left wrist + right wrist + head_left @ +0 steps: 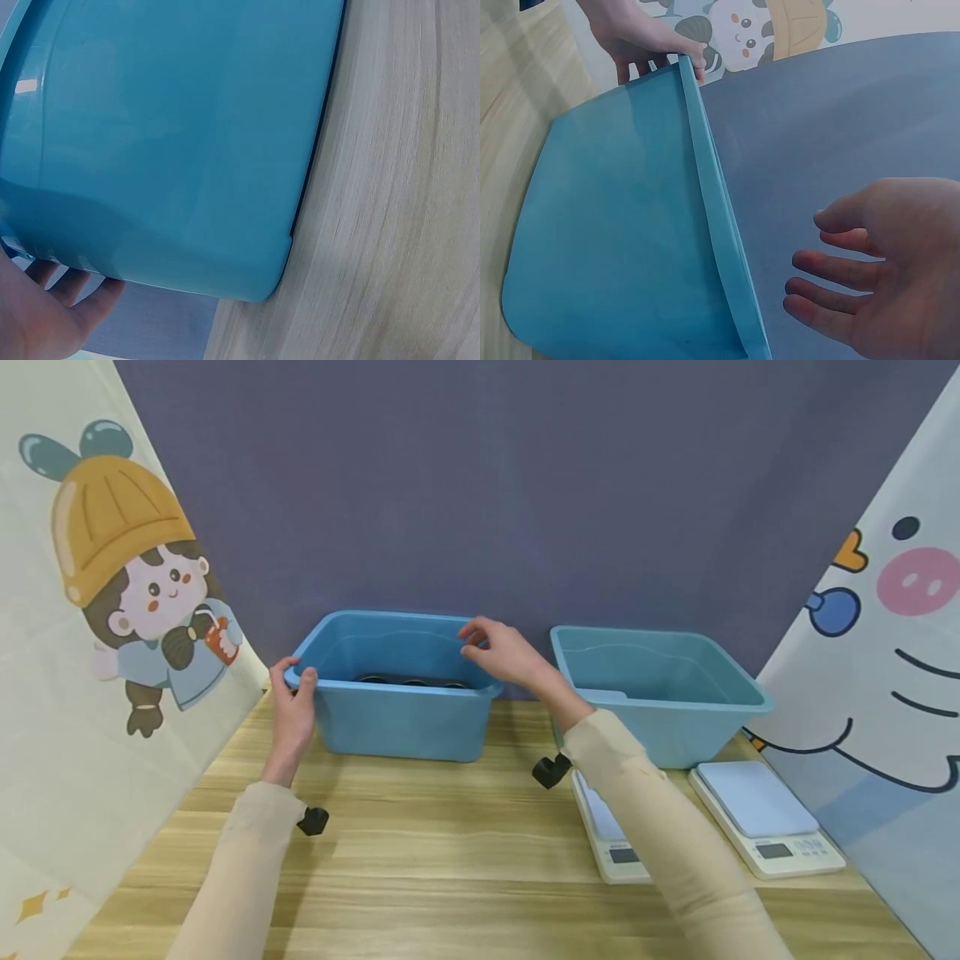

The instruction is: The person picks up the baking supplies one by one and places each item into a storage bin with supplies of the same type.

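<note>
My left hand (291, 710) grips the left end of a blue plastic bin (401, 722). In the right wrist view its thumb lies over the rim and its fingers are against the outer side. My right hand (506, 652) hovers over the bin's right end, its fingers loosely bent. The right wrist view shows this hand (900, 262) apart from the rim (709, 180), holding nothing. Inside the bin lies a dark object (412, 680) with round shapes along its top; the front wall hides most of it.
A teal bin (675, 731) stands to the right, with a pale flat item (602, 694) inside. In front are two white digital scales, one (765, 818) in full view, the other (611, 835) partly behind my right sleeve. A dark blue-grey panel (525, 510) rises behind.
</note>
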Tool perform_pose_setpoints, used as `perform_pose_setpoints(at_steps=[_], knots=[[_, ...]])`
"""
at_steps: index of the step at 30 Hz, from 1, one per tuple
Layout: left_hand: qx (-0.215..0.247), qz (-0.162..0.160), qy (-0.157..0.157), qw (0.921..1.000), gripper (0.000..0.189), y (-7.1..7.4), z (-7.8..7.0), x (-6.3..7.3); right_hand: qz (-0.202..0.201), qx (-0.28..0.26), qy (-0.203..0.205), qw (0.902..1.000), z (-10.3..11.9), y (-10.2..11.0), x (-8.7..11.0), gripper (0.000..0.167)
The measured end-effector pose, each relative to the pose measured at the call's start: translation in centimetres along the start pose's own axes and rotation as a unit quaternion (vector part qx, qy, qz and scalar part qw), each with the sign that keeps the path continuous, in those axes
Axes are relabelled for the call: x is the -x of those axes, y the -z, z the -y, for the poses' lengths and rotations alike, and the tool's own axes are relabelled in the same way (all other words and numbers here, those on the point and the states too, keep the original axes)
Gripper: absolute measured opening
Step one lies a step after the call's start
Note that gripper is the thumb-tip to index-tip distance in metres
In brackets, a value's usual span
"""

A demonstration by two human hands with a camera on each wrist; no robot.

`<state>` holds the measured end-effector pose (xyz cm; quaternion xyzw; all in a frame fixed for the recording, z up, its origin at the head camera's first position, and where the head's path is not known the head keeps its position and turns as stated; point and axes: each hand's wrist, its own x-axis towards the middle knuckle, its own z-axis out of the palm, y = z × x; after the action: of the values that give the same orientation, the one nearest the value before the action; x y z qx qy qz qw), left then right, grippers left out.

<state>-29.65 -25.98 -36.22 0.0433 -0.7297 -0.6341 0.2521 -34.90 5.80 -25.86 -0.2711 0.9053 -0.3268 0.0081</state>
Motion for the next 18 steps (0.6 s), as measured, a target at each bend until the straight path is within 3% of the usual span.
perform_pose_setpoints(at_steps=[9,18], knots=[[-0.002,-0.006,0.003,1.0000,0.050,0.1,0.1,-0.1,-0.011,0.002,0.006,0.9999,-0.8,0.6,1.5,0.035],[-0.001,-0.004,0.006,1.0000,0.049,0.1,0.7,-0.6,-0.048,0.003,0.003,0.9989,-2.0,1.1,2.5,0.033]])
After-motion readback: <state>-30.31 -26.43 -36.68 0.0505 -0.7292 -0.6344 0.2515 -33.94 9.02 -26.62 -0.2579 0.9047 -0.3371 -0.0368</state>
